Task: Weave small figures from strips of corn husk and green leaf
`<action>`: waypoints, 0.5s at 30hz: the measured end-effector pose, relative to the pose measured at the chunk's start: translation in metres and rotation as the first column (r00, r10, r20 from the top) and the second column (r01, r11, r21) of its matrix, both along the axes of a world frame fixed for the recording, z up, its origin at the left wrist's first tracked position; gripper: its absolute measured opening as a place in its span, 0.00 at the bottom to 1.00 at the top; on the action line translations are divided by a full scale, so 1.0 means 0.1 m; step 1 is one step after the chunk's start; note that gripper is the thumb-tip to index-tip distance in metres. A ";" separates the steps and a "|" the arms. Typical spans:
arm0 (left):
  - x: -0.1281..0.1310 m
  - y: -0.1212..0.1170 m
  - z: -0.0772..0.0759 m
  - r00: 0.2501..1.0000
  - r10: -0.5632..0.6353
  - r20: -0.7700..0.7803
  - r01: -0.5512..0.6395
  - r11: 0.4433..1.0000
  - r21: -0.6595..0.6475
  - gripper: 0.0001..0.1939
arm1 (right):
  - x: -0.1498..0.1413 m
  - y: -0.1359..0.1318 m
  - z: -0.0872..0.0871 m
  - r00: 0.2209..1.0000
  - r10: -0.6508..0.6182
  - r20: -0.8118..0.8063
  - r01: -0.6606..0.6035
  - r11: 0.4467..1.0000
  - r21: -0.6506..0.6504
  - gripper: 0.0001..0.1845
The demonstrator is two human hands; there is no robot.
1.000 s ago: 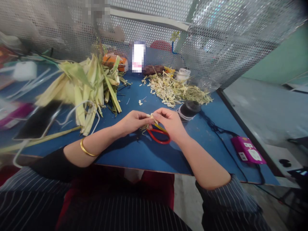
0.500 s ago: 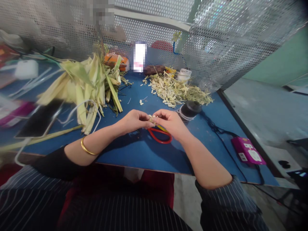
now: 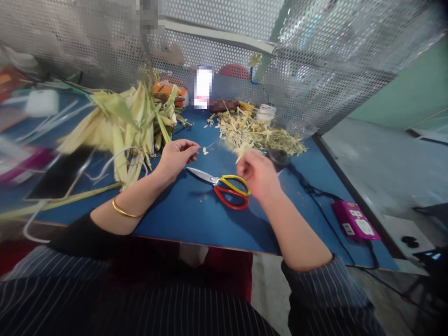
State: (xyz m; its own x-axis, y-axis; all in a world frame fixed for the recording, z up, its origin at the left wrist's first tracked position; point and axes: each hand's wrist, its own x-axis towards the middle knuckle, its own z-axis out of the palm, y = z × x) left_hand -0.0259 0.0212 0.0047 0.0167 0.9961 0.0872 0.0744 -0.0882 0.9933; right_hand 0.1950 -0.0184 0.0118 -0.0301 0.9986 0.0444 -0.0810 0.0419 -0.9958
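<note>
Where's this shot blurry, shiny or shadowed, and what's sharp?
Head view: right hand and its pale husk piece blurred, left edge smeared; glints across the perforated screen, upper right; shadow on the blue table beside the right forearm; scissors fairly crisp.

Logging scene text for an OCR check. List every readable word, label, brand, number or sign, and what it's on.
None readable.
Magenta box: pale patches, any print too small to read.
Orange packet: any print too blurred to read.
Bright upright panel: pixelated, unreadable.
Magenta item at far left: blurred, unreadable.
Scissors: no lettering visible.
</note>
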 end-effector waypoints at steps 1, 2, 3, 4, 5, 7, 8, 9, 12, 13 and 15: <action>0.01 0.00 0.00 1.000 0.003 -0.012 -0.002 1.000 0.009 0.10 | 0.03 0.03 0.02 0.991 -0.101 -0.084 0.106 0.993 0.048 0.19; 0.02 0.00 0.00 1.000 0.003 -0.020 -0.003 1.000 0.015 0.10 | 0.05 0.05 0.03 0.982 -0.136 -0.133 0.145 0.988 0.061 0.22; 0.02 0.00 -0.01 1.000 0.006 -0.025 -0.006 1.000 0.019 0.09 | 0.05 0.06 0.04 0.983 -0.119 -0.140 0.127 0.991 0.052 0.25; 0.02 0.01 -0.02 1.000 0.011 -0.028 -0.010 1.000 0.021 0.10 | 0.03 0.05 0.04 0.991 -0.072 -0.109 0.076 0.997 0.032 0.26; 0.02 0.02 -0.03 0.999 0.012 -0.030 -0.011 1.000 0.020 0.10 | 0.00 0.03 0.03 0.999 -0.004 -0.048 0.005 1.000 0.009 0.25; 0.00 0.05 -0.06 0.999 0.028 -0.027 -0.027 0.999 0.030 0.11 | -0.09 -0.02 -0.04 0.984 0.125 0.128 -0.127 0.992 0.006 0.21; -0.02 0.07 -0.08 0.999 0.030 -0.032 -0.029 0.999 0.037 0.11 | -0.13 -0.05 -0.08 0.953 0.170 0.252 -0.182 0.983 0.025 0.20; -0.03 0.09 -0.09 0.998 0.045 -0.036 -0.043 0.998 0.043 0.11 | -0.17 -0.07 -0.12 0.908 0.165 0.386 -0.206 0.976 0.069 0.18; -0.07 0.14 -0.14 0.996 0.080 -0.042 -0.077 0.995 0.064 0.11 | -0.22 -0.07 -0.20 0.744 0.064 0.665 -0.271 0.939 0.213 0.14; -0.08 0.16 -0.15 0.995 0.092 -0.044 -0.089 0.993 0.075 0.11 | -0.22 -0.04 -0.20 0.702 0.036 0.711 -0.293 0.925 0.242 0.13; -0.10 0.19 -0.17 0.991 0.127 -0.050 -0.121 0.987 0.108 0.10 | -0.23 0.06 -0.17 0.643 0.014 0.766 -0.332 0.906 0.262 0.13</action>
State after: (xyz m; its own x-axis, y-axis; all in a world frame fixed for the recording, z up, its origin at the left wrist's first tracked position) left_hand -0.0355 0.0398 -0.0121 -0.0986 0.9761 0.1937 0.1475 -0.1782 0.9729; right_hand 0.1715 -0.0129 -0.0054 -0.3817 0.8855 0.2649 0.6212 0.4580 -0.6359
